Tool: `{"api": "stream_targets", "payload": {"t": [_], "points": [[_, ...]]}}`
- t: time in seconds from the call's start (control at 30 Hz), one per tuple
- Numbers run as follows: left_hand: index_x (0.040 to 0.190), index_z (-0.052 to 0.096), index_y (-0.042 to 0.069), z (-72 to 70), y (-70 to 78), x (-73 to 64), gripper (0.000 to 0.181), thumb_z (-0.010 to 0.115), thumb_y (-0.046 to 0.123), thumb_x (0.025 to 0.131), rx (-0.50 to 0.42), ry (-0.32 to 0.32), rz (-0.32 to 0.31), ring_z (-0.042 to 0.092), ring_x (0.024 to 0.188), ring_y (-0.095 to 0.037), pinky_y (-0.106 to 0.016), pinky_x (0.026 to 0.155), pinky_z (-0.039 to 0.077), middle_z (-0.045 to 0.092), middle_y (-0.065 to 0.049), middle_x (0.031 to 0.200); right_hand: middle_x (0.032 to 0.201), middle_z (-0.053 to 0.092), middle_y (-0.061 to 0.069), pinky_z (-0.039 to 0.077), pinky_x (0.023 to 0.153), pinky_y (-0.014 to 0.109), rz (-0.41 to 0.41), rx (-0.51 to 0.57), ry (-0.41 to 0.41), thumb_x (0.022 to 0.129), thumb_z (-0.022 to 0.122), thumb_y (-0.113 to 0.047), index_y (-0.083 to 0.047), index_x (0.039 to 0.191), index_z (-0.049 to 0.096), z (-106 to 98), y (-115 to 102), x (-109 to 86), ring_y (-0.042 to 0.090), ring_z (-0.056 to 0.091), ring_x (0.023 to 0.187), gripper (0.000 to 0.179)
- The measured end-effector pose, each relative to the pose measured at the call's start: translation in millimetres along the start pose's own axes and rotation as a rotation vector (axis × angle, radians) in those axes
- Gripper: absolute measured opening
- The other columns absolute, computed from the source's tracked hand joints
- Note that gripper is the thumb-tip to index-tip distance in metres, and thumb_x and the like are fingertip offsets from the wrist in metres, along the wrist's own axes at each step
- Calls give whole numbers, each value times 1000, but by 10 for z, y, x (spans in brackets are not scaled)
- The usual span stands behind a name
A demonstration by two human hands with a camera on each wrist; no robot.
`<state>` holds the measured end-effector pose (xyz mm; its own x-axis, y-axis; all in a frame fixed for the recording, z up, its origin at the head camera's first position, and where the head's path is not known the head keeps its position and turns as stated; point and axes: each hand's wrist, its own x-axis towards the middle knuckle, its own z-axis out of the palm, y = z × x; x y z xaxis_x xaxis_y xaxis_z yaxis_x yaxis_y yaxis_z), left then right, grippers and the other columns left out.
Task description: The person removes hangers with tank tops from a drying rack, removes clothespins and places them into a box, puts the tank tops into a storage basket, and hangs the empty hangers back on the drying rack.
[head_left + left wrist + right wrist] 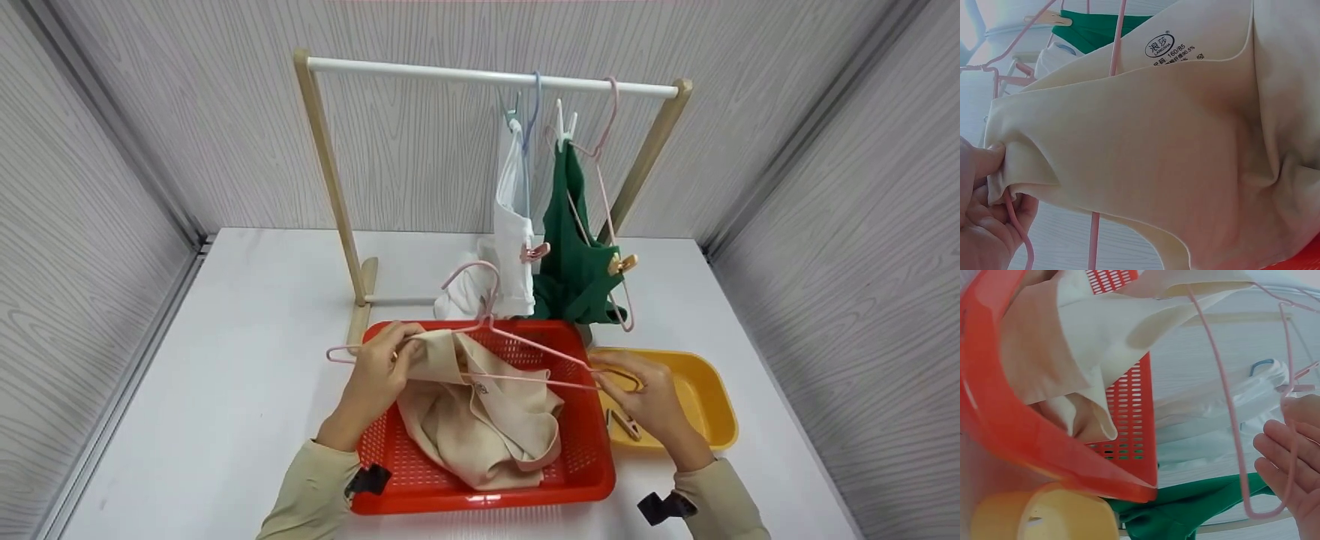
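Observation:
A beige garment (480,435) with a printed size label inside hangs over part of a pink hanger (540,346) and lies partly in a red basket (480,501). My left hand (379,375) pinches the garment's edge together with the hanger near its left end; in the left wrist view, thumb and fingers of the left hand (994,208) grip the cloth. At the hanger's right end, my right hand (645,394) holds the pink wire. The right wrist view shows the hanger (1235,433) running past the fingers of that right hand (1297,455).
A wooden rack with a white rail (420,70) stands behind. A white garment (514,225) and a green garment (574,232) hang from it, held by clothespins on hangers. Right of the basket sits a yellow tub (705,397) with a clothespin (626,425) inside.

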<state>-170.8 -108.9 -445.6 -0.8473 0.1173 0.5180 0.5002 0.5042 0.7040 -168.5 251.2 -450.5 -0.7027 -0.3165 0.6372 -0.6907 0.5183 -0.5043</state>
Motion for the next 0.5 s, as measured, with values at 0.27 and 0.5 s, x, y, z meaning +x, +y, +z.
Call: {"api": "stream_targets", "payload": {"t": [0.27, 0.5], "points": [[103, 65, 1, -1, 1, 4, 12, 59, 5, 93, 4, 7, -2, 60, 85, -12, -24, 73, 52, 67, -8, 94, 88, 75, 17, 48, 82, 4, 20, 13, -27, 70, 74, 15, 1, 94, 74, 40, 60, -64, 16, 74, 85, 28], [102, 65, 3, -5, -16, 7, 11, 59, 7, 93, -8, 14, 4, 58, 81, -11, -21, 68, 48, 68, -7, 92, 89, 75, 17, 51, 79, 8, 63, 107, -36, 75, 69, 16, 2, 94, 74, 32, 60, -72, 2, 72, 89, 24]]}}
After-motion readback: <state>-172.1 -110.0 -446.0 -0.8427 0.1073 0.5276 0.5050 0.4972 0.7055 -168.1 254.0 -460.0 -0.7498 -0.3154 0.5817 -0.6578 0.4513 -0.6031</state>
